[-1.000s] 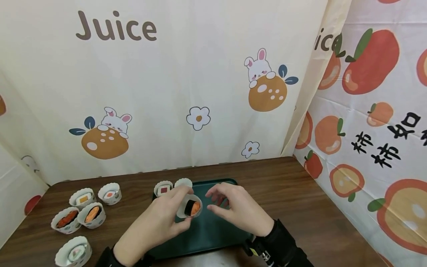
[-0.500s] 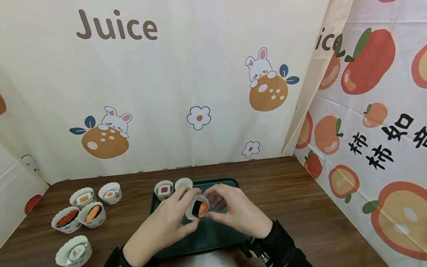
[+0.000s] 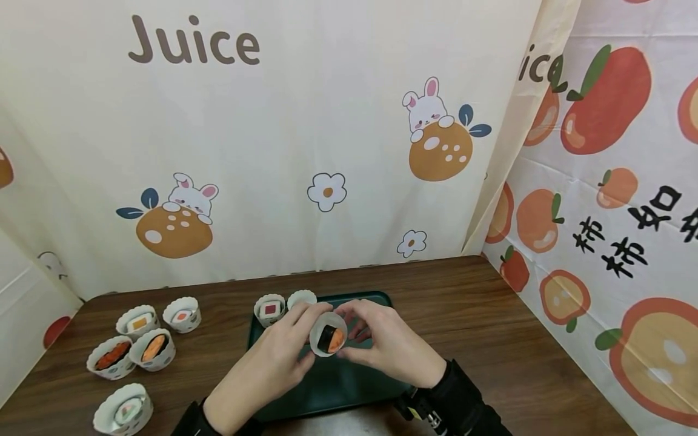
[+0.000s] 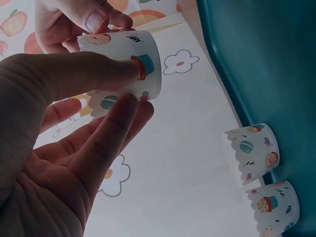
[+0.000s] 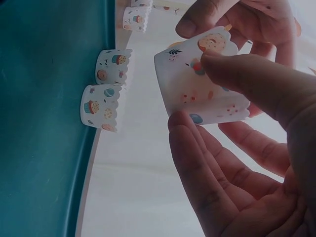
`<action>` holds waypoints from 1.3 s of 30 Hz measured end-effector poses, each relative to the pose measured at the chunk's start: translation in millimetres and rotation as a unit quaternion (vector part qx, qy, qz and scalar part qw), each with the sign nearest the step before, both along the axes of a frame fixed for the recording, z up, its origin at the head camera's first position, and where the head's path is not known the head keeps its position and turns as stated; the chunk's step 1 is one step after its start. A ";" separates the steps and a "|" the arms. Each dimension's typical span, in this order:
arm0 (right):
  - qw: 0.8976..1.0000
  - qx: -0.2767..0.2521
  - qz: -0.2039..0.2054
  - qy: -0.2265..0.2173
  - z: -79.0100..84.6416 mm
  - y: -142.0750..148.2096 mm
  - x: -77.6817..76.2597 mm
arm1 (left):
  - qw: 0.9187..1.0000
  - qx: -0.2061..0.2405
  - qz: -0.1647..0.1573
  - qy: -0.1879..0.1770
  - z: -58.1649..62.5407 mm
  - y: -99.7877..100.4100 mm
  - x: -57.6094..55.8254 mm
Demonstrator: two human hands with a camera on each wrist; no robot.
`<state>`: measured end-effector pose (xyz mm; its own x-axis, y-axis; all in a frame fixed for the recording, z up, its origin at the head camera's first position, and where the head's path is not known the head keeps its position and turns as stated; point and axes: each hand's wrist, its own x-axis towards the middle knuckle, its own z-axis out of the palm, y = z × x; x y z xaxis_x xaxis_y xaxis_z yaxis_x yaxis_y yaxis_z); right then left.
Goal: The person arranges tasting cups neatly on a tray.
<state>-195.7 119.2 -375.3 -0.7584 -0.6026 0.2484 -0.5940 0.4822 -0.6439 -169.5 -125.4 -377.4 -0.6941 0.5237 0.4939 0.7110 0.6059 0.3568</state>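
Note:
A white paper baking cup (image 3: 323, 322), printed with cupcakes and sweets, is up over the dark green tray (image 3: 349, 387). Inside it lies a piece of sushi (image 3: 331, 339) with an orange top and a black seaweed band. My left hand (image 3: 272, 357) pinches the cup's side between thumb and fingers, as the left wrist view shows close up. From the other side my right hand (image 3: 389, 345) grips the same cup; its thumb (image 5: 232, 69) lies against the printed wall. The sushi is hidden in both wrist views.
Two more cups, one with sushi (image 3: 269, 309) and another cup (image 3: 302, 297) beside it, stand at the tray's back left. Several sushi-filled cups, among them a cup with a red topping (image 3: 111, 370), stand on the wooden table (image 3: 491, 339) at left. Printed curtains (image 3: 349, 121) hang behind.
My left hand has carried the cup a little to the right. My right hand, apart from it a second ago, now holds it too. The cups on the table stay put.

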 end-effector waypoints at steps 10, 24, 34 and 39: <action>1.000 0.010 -0.006 -0.014 -0.9 -1.8 -1.6 | 0.999 0.025 -0.010 -0.031 2.6 -2.4 -4.5; 1.000 -0.007 0.007 -0.014 -2.4 0.0 -2.6 | 0.998 0.045 -0.030 -0.022 -2.1 2.8 -4.4; 0.999 -0.011 0.007 -0.033 -5.5 1.7 -2.6 | 0.998 0.045 -0.022 -0.047 -4.5 4.6 -4.0; 0.999 -0.014 0.013 -0.035 -6.8 0.2 -2.5 | 0.997 0.044 -0.021 -0.059 -5.0 3.4 -3.6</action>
<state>-198.1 119.4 -382.1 -0.7585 -0.6160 0.2128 -0.5596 0.4482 -0.6971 -173.1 -122.0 -382.4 -0.7285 0.5120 0.4551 0.6850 0.5392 0.4900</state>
